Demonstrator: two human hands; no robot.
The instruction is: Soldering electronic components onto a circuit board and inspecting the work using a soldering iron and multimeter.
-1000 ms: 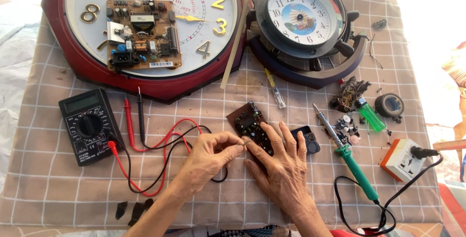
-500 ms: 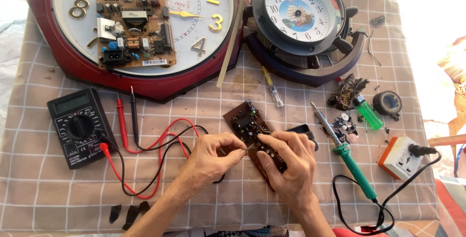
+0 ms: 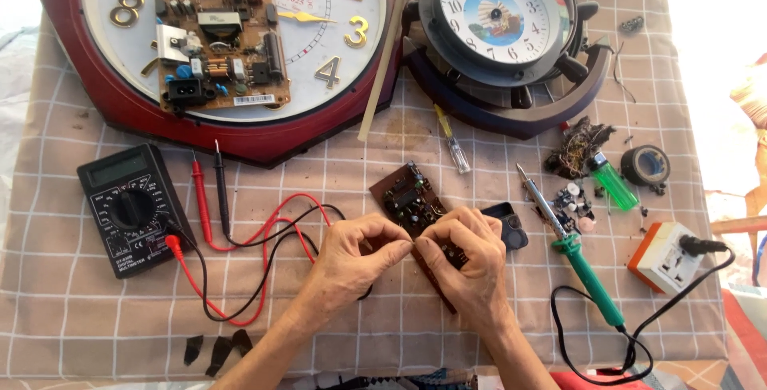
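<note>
On the left of the checked cloth covering the tabletop [image 3: 64, 294], the black multimeter [image 3: 132, 208] lies with its red and black probes [image 3: 209, 198] beside it, their leads looping toward the middle. Against the picture a second ago, the whole scene sits lower and leftward in view. The left hand [image 3: 351, 266], which lay flatter with fingers spread then, is now curled, thumb and forefinger pinched together at the edge of the small brown circuit board [image 3: 414, 202]. The board lies tilted on the cloth at the centre, its upper end bare and studded with small dark components, its lower end hidden under the right hand [image 3: 471, 266]. That hand was spread over the board before; now its fingers are bunched, tips pressed on the board and meeting the left hand's fingertips. Right of it lie a green-handled soldering iron [image 3: 587, 274] and an orange-and-white socket [image 3: 667, 256].
</note>
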